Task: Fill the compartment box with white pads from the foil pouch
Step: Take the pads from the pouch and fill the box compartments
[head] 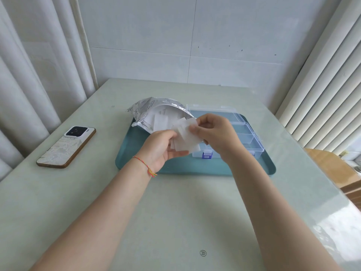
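A silver foil pouch (pixel 150 110) lies open at the back left of the teal tray (pixel 175 167), with white pads showing in its mouth. A clear compartment box (pixel 244 133) with blue latches stands open on the tray's right half. My left hand (pixel 160 149) grips a fanned stack of white pads (pixel 185 137) from below, over the tray's middle. My right hand (pixel 213 133) pinches the stack's upper edge between thumb and fingers. The hands hide the box's near left part.
A phone (pixel 66 146) lies face down on the pale green table (pixel 175 222), left of the tray. Curtains hang at the left, a slatted radiator cover stands at the right, and a wooden piece sits past the table's right edge.
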Demonstrator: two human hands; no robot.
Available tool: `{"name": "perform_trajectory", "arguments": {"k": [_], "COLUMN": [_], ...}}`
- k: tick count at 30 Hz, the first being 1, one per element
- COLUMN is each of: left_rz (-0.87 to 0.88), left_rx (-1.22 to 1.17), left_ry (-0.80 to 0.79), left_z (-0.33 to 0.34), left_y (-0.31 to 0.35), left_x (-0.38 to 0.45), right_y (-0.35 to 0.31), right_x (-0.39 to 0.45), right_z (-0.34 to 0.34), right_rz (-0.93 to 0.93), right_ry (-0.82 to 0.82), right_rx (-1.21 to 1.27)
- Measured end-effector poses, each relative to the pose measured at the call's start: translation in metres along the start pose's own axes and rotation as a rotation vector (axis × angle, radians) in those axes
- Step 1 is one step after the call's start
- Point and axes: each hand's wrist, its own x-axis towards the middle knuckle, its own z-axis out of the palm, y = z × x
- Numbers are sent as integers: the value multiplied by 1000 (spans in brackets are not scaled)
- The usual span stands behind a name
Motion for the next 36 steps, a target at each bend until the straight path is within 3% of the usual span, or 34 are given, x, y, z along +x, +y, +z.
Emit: {"name": "perform_trajectory", "arguments": {"k": [8, 23, 29, 36], "left_rz": [-15, 85, 73, 102], "left_rx": [-81, -70, -46, -34], "left_ry": [-64, -60, -50, -31], "left_z": [2, 6, 6, 0], "left_y": [0, 1, 0, 1], "left_x": [-3, -7, -6, -4], "right_y": [13, 15, 13, 3], "right_x": [7, 3, 3, 3], "right_z": [16, 25, 23, 11], "right_rz": [-9, -93, -32, 118], "right_ry": [155, 165, 96, 22], "right_rx": [-221, -359, -220, 126]}}
